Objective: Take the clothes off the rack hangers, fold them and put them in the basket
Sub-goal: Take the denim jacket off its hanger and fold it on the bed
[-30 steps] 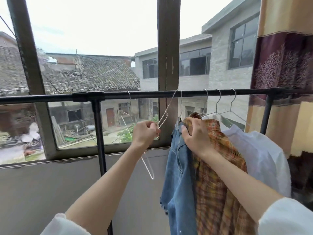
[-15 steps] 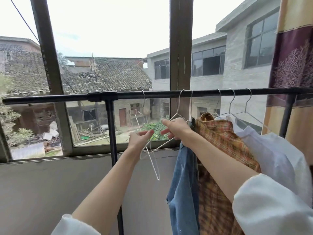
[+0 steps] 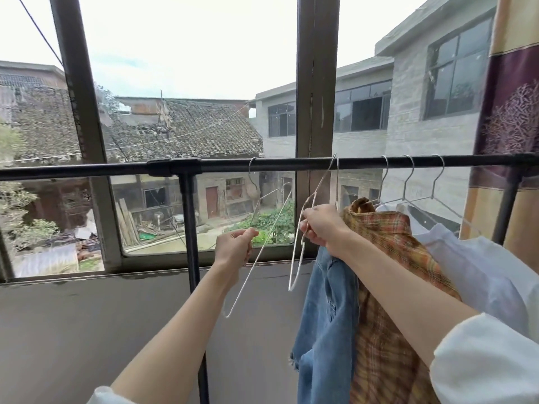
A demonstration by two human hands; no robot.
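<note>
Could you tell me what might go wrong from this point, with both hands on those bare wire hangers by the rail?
1. The bare hanger in the right hand lies against the denim garment; it could snag the cloth.
2. The left hand pinches the other bare hanger lightly; it might slip from that grip.
3. The plaid shirt crowds the denim, so pulling one may drag both off the rail.

A black metal clothes rack (image 3: 291, 164) runs level in front of a window. Two bare white wire hangers (image 3: 256, 255) hang tilted from the rail, swung out at an angle, the second (image 3: 297, 252) just beside a blue denim garment (image 3: 326, 316) with a frayed hem. Next along hang an orange-and-yellow plaid shirt (image 3: 385, 287) and a white shirt (image 3: 478, 275), pressed together, each on its own wire hook. No basket shows.
</note>
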